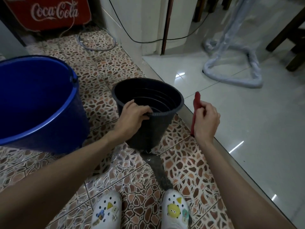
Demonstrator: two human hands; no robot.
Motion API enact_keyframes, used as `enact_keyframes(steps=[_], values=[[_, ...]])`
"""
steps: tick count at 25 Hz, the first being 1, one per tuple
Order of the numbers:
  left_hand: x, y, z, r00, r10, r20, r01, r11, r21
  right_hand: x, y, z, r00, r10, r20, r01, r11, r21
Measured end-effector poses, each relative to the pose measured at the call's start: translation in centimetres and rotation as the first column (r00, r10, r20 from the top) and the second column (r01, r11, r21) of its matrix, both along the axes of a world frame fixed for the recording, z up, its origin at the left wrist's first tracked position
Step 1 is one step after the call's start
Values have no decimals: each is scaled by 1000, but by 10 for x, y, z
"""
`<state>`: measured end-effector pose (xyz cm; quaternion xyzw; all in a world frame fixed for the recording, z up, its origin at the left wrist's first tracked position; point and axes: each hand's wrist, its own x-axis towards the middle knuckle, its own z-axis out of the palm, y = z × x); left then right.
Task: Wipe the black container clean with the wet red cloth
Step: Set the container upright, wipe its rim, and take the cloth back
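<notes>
The black container [158,126], a ribbed plastic pot, stands slightly tilted on the patterned tile floor in the middle of the view. My left hand [133,116] grips its near rim, fingers curled over the edge into the inside. To the right of the pot, apart from it, my right hand [206,121] is closed around the red cloth [196,104], which sticks up above the fist and hangs down below it as a narrow strip. A dark wet streak runs on the floor from the pot's base toward my feet.
A large blue bucket [38,103] stands at the left, close to the pot. A raised step edge [231,156] borders glossy white tiles at the right. A plastic-wrapped stand base [234,75], cables and a red Coca-Cola cooler [49,14] lie farther back. My white clogs [107,210] are at the bottom.
</notes>
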<state>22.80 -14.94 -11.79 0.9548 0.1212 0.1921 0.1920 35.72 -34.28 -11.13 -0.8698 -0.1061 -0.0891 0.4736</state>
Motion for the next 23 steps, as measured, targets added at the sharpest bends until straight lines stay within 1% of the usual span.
enact_keyframes(steps=[1, 3, 6, 9, 13, 18, 21, 23], values=[[-5, -2, -9, 1000, -12, 7, 11, 999, 47, -4, 1, -1, 999, 41, 9, -41, 999, -9], [-15, -6, -23, 999, -41, 14, 40, 995, 87, -13, 4, -8, 989, 135, 60, -133, 990, -41], [-25, -14, -37, 995, -104, 0, 103, 988, 115, -24, 5, -24, 947, 289, 138, -269, 952, -146], [-31, -16, -48, 987, -160, -21, 161, 980, 115, -29, -1, -40, 909, 385, 161, -340, 907, -251], [-37, -10, -60, 978, -171, -119, 173, 985, 7, -33, -7, -55, 888, 437, 145, -374, 869, -325], [-42, -6, -45, 954, -245, -174, 235, 969, -75, -31, -6, -54, 881, 456, 126, -397, 857, -327], [-40, -8, -28, 953, -221, -208, 180, 964, -197, -34, -6, -46, 860, 493, 131, -433, 841, -324], [-32, -17, -10, 974, -166, -152, 109, 940, -324, -37, -3, -31, 831, 536, 147, -470, 820, -328]])
